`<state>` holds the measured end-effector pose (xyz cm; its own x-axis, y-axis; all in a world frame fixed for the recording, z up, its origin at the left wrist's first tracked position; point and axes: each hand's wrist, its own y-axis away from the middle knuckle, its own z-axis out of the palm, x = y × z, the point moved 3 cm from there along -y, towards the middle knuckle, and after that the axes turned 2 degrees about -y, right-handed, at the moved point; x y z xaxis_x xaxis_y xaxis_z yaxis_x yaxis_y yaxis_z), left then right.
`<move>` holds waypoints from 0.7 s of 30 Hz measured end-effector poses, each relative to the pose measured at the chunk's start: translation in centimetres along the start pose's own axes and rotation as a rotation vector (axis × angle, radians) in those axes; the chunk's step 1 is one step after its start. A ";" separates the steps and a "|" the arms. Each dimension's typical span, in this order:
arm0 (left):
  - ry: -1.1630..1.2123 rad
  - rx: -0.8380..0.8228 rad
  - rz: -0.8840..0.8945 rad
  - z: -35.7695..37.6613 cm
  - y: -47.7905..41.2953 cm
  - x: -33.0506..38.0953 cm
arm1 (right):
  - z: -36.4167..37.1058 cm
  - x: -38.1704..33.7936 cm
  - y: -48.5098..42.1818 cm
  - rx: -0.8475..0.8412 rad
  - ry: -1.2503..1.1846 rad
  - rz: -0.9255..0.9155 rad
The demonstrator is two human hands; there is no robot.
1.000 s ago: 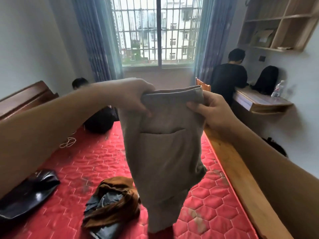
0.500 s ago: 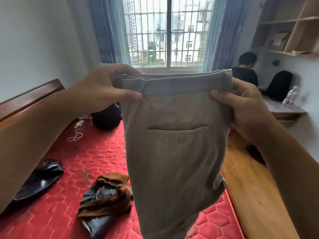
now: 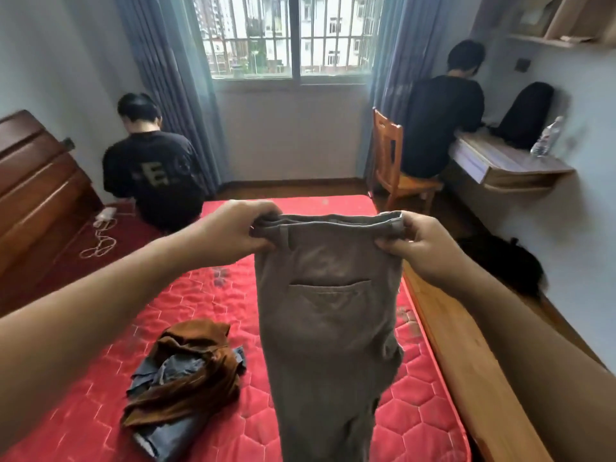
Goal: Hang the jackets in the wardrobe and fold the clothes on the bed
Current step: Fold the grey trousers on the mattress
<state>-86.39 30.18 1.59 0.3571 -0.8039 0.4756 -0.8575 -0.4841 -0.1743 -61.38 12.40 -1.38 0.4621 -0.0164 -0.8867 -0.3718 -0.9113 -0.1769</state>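
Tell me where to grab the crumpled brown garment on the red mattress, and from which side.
Pinch the brown garment at its raised upper fold, coming from above at the far end. That fold sits bunched and free on the red mattress, while its lower part wraps over a grey-blue garment and would likely drag it along.

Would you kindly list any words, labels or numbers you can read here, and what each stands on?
"E": pale print on the back of the black T-shirt; the marks beside it are too blurred to read.
Water bottle label: too small to read.
Grey trousers: no text shows.
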 end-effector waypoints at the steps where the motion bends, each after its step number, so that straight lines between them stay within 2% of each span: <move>1: -0.002 0.006 -0.009 1.6 -0.9 -2.0 | 1.0 2.0 -1.2 -0.007 0.055 0.040; 5: 0.029 -0.030 -0.079 7.8 -3.7 -9.0 | 4.9 8.8 -4.4 0.035 0.302 0.200; 7: -0.001 -0.037 -0.117 10.6 -4.9 -12.1 | 6.9 11.5 -5.4 0.055 0.330 0.258; 14: 0.052 0.002 -0.365 19.1 -8.7 -19.6 | 12.4 23.0 -9.9 0.078 -0.021 0.538; 21: 0.223 0.087 -0.609 26.7 -13.8 -27.8 | 16.3 32.1 -18.0 0.024 -0.240 0.633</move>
<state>-74.61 49.98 -32.22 0.6761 -0.2909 0.6770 -0.4896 -0.8640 0.1177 -53.00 35.01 -33.61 -0.0411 -0.4494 -0.8924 -0.5307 -0.7469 0.4007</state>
